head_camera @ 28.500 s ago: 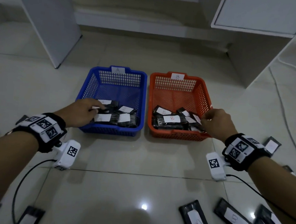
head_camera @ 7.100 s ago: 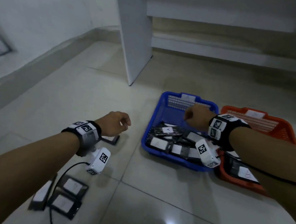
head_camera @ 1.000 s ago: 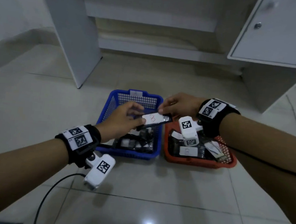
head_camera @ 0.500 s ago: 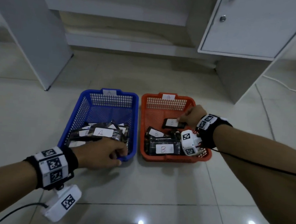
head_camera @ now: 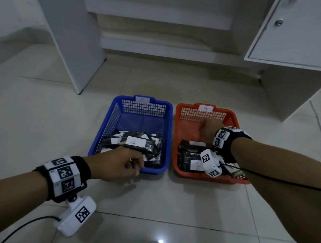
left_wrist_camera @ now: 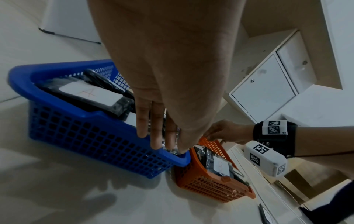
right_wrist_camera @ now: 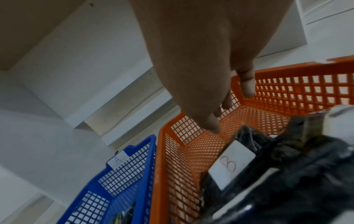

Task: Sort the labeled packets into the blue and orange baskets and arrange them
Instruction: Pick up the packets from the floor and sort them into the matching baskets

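Observation:
The blue basket [head_camera: 103, 135], tagged A, and the orange basket [head_camera: 178, 127], tagged B, stand side by side on the floor. Black packets with white A labels [head_camera: 135, 141] are piled in the near half of the blue one. B packets [head_camera: 191, 163] lie in the orange one. My left hand [head_camera: 133, 165] is at the blue basket's near rim; its thumb and fingertips [left_wrist_camera: 155, 145] meet on a crinkled packet edge there. My right hand [head_camera: 207, 126] hovers over the orange basket's far half, fingers [right_wrist_camera: 247, 89] loose and empty, above a B packet [right_wrist_camera: 231, 165].
A white desk panel [head_camera: 72, 34] stands behind the baskets on the left and a cabinet with a door [head_camera: 301, 37] on the right. A thin cable [head_camera: 320, 127] runs over the tiles at the right. Bare floor lies in front of the baskets.
A second ago both hands held a B packet above the baskets. Half a second ago the right hand carried it over the orange basket; now that hand is empty. The left hand stayed at the blue rim.

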